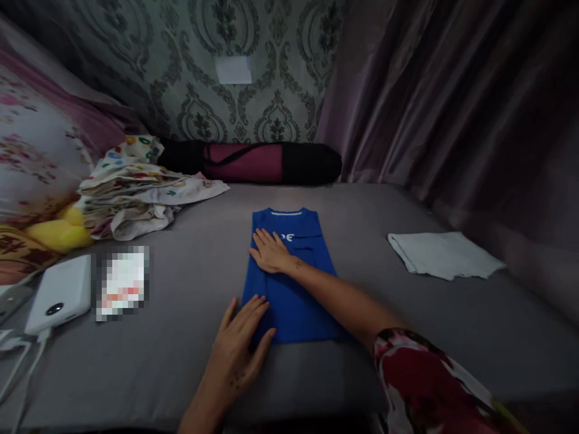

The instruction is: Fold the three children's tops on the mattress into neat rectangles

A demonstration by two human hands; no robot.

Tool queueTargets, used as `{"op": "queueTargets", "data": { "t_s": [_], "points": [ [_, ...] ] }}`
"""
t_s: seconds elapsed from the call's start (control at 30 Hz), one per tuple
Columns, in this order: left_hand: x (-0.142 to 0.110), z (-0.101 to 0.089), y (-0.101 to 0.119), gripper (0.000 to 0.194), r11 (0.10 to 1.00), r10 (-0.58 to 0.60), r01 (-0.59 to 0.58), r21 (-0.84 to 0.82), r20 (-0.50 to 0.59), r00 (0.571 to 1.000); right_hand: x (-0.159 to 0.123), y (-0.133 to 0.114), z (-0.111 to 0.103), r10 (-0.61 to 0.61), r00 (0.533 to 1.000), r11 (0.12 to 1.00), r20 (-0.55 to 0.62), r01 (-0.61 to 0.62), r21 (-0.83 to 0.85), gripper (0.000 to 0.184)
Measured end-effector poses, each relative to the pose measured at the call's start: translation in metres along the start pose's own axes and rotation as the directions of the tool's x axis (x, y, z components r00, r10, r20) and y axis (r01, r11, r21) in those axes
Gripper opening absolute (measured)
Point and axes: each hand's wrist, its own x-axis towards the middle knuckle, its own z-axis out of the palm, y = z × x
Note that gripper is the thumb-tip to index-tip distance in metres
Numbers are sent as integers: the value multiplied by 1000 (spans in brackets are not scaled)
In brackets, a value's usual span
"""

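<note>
A blue shirt point(298, 283) with white lettering lies folded into a long narrow strip on the grey bed sheet point(190, 271). My right hand point(270, 251) rests flat on the shirt's upper left part, fingers stretched out. My left hand point(242, 343) lies flat on the shirt's lower left corner, fingers spread, partly on the sheet. Neither hand holds anything.
A folded white cloth point(443, 254) lies to the right. A pile of patterned clothes point(136, 193) sits at the left, by a floral pillow point(31, 157) and a yellow toy point(58, 232). A white power bank point(61, 292) with cables lies at the front left. A dark roll bag point(253, 163) lies against the wall.
</note>
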Motion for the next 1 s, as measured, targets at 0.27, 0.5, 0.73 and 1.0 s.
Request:
{"op": "queueTargets", "data": {
  "t_s": [0.27, 0.5, 0.73, 1.0],
  "points": [
    [-1, -4, 3, 45, 1000, -3, 2, 16, 41, 999, -51, 39, -25, 228, 959, 970, -166, -238, -43, 68],
    [1, -2, 2, 43, 1000, 10, -12, 25, 77, 997, -62, 70, -23, 286, 958, 956, -31, -283, 79, 71],
    [-4, -15, -2, 52, 999, 31, -37, 38, 146, 989, -133, 79, -39, 144, 980, 977, -138, -119, 176, 67],
    [-1, -31, -4, 31, 984, 161, -169, 48, 138, 977, -247, 53, -31, 50, 975, 995, -218, -31, 90, 41]
  ]
}}
